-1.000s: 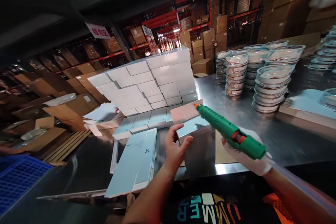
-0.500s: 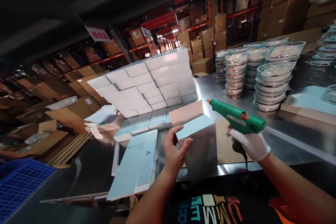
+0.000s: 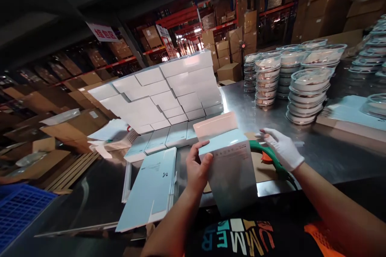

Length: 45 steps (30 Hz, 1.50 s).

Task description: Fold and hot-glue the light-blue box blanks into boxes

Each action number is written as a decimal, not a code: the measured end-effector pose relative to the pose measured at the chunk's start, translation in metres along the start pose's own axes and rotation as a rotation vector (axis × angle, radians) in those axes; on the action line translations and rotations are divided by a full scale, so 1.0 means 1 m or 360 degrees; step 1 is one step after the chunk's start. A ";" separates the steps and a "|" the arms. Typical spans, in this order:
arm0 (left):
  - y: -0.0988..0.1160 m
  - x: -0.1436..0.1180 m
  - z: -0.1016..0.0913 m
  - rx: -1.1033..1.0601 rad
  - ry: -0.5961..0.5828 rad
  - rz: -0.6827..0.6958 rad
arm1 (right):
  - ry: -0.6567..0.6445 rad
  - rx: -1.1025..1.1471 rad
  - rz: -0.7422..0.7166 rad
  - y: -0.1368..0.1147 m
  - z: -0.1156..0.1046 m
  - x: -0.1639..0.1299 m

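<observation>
A: Crate (image 3: 21, 213), blue plastic mesh, sits at the far left edge, below the level of the steel table (image 3: 316, 160). What lies next to it?

B: A flat, unfolded pale blue carton blank (image 3: 150, 186) lies on the table, its near end hanging over the front edge. Behind it stands a stepped wall of finished white boxes (image 3: 169, 92), with a row of low pale blue boxes (image 3: 163, 138) at its foot.

A: And the hands?

B: The left hand (image 3: 197, 170) is bare. Its fingers and thumb are curled around the left upper corner of an upright pale blue box (image 3: 230, 172), which stands at the table's front edge, directly before the person. The box's top flap (image 3: 215, 125) stands open, tilted back, showing a pinkish inside.

A: What is right of the box?

B: A green glue gun (image 3: 265, 154) with an orange trigger lies on a sheet of brown cardboard (image 3: 263, 170), just beside the box. The right hand (image 3: 282, 148), in a white glove, rests over the gun with fingers spread loosely forward. It touches the gun, but I cannot tell whether it grips it.

A: Further right?

B: Stacks of clear lidded round containers (image 3: 307, 92) stand mid-table, and a pile of pale flat sheets (image 3: 350, 112) lies near the right edge. Shelving with brown cartons (image 3: 229, 70) fills the background.
</observation>
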<state>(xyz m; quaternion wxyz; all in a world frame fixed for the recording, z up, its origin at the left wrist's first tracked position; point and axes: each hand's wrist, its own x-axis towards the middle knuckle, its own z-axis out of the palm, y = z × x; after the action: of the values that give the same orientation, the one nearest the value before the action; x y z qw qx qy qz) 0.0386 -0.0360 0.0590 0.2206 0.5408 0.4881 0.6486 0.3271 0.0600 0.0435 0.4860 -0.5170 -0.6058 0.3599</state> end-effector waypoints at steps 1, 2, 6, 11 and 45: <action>0.001 -0.001 0.003 -0.0014 -0.0044 0.0011 | -0.0123 0.0158 -0.0085 -0.017 0.011 -0.005; 0.003 -0.002 0.006 -0.0027 -0.0083 0.0041 | -0.0235 0.0261 -0.0156 -0.034 0.021 -0.009; 0.000 -0.004 0.011 -0.0021 -0.0101 0.0281 | -0.0536 0.0321 -0.0243 -0.072 0.044 -0.017; -0.016 -0.005 0.007 -0.0191 0.0038 0.0531 | -0.0786 0.0319 -0.0698 -0.046 0.030 -0.022; -0.059 -0.005 -0.061 -0.0206 0.0246 -0.0811 | 0.0670 -0.1163 -0.0508 -0.011 -0.153 0.195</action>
<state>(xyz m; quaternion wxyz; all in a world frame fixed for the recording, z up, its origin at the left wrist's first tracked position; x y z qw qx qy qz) -0.0298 -0.0383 0.0086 0.3728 0.3342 0.5813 0.6414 0.4723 0.2376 0.1371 0.4336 -0.6167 -0.6532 -0.0703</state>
